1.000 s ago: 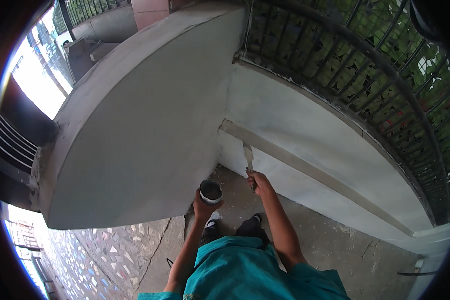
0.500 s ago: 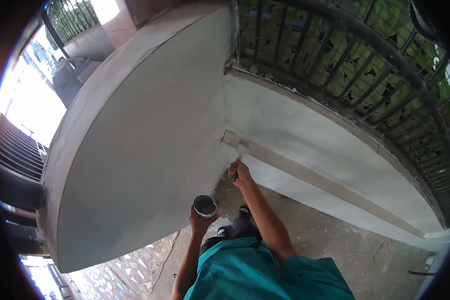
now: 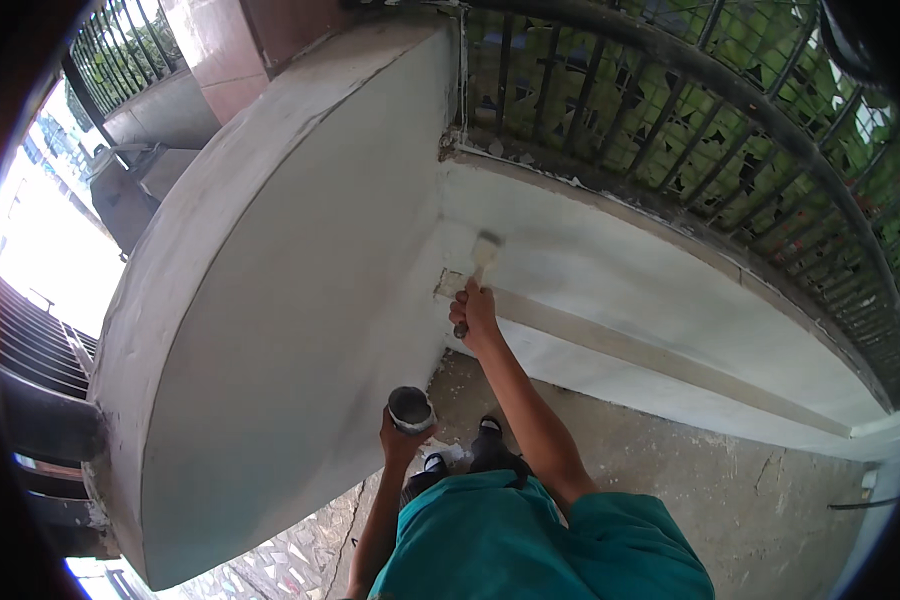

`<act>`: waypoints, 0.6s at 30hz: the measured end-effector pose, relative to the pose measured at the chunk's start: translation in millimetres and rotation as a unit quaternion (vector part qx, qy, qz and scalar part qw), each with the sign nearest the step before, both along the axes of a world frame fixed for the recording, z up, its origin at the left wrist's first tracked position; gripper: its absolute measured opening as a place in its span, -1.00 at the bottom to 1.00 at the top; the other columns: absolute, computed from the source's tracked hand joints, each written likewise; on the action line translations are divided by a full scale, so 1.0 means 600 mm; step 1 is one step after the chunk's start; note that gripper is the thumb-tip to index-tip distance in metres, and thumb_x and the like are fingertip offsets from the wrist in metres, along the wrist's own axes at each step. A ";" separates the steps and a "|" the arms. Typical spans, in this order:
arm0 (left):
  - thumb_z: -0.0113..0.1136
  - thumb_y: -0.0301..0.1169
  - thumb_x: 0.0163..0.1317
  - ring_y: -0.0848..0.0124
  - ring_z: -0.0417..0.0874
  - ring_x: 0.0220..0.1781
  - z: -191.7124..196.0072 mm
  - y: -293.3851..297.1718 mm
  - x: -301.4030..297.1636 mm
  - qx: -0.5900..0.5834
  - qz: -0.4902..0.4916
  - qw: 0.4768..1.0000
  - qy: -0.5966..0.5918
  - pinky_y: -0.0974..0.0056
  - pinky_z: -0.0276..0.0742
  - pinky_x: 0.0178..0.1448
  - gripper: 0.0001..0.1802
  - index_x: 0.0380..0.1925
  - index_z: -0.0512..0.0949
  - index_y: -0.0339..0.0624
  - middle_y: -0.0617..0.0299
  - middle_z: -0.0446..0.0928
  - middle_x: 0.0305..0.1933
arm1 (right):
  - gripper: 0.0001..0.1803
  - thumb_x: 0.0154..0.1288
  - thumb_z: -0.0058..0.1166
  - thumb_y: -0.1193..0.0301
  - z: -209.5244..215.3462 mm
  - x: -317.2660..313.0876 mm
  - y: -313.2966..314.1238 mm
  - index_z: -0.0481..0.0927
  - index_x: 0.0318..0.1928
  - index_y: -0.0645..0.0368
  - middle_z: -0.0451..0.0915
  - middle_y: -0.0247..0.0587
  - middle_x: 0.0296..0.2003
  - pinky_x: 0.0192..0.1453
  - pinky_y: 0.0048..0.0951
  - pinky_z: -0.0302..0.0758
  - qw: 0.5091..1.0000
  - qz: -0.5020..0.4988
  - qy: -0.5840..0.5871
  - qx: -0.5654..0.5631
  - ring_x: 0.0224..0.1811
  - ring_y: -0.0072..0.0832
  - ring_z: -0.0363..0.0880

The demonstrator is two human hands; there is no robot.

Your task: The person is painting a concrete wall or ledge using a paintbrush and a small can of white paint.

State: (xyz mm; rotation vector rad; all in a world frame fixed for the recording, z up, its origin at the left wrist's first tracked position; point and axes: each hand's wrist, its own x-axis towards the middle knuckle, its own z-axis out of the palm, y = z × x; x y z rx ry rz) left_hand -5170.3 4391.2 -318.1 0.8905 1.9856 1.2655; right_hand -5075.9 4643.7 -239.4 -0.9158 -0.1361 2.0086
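My right hand (image 3: 473,310) is closed round the handle of a paintbrush (image 3: 486,256), whose dark bristles meet the pale wall (image 3: 580,245) ahead, above a grey-beige ledge (image 3: 610,347). The handle's dark end pokes out below the fist. Lower and to the left, my left hand (image 3: 400,438) grips a small round paint pot (image 3: 411,408) from below and the side. Its mouth faces up and looks dark inside; the rim is smeared with white. How much paint it holds I cannot tell.
A large pale side wall (image 3: 280,290) stands close on my left, meeting the front wall in a corner. Black railings (image 3: 660,110) with green mesh top the front wall. Below lies a paint-spotted concrete floor (image 3: 660,480), with mosaic paving (image 3: 280,555) at lower left.
My right hand has raised the brush from the ledge near the corner onto the wall above it. The left hand with the pot stays nearly in place. The view has shifted slightly.
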 end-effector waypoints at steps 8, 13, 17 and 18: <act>0.65 -0.31 -0.40 0.21 0.62 -0.02 -0.001 0.011 -0.038 0.061 -0.004 0.998 0.021 0.16 0.54 0.04 -0.13 0.02 0.41 -0.17 0.09 0.59 -0.05 | -0.68 0.49 -0.21 0.04 0.109 0.049 -0.115 0.24 -0.13 0.01 0.16 -0.52 -0.63 -0.72 -0.64 0.01 0.921 0.044 -0.210 0.326 -0.73 -0.76 0.06; 0.66 -0.25 -0.41 0.20 0.63 -0.03 -0.018 -0.019 -0.027 0.053 0.001 0.998 0.038 0.16 0.54 0.05 -0.11 0.01 0.41 -0.17 0.08 0.59 -0.05 | -0.64 0.50 -0.23 0.07 -0.073 0.030 -0.044 0.34 0.01 0.07 0.28 -0.43 -0.64 -0.59 -0.50 0.19 0.859 -0.027 -0.381 0.340 -0.66 -0.64 0.23; 0.67 -0.21 -0.43 0.20 0.63 -0.02 -0.038 -0.071 -0.030 0.005 0.021 0.998 0.058 0.15 0.55 0.04 -0.08 0.02 0.41 -0.16 0.08 0.59 -0.06 | -0.64 0.50 -0.26 0.09 -0.214 0.000 -0.021 0.38 -0.03 0.10 0.38 -0.36 -0.63 -0.63 -0.50 0.24 0.798 -0.092 -0.535 0.262 -0.69 -0.56 0.32; 0.67 -0.20 -0.44 0.19 0.63 -0.03 -0.035 -0.071 -0.025 0.012 0.027 0.998 0.046 0.15 0.55 0.04 -0.08 0.03 0.41 -0.16 0.08 0.60 -0.07 | -0.64 0.50 -0.26 0.09 -0.236 0.007 -0.016 0.38 -0.03 0.10 0.38 -0.36 -0.63 -0.63 -0.50 0.24 0.798 -0.096 -0.536 0.257 -0.69 -0.56 0.32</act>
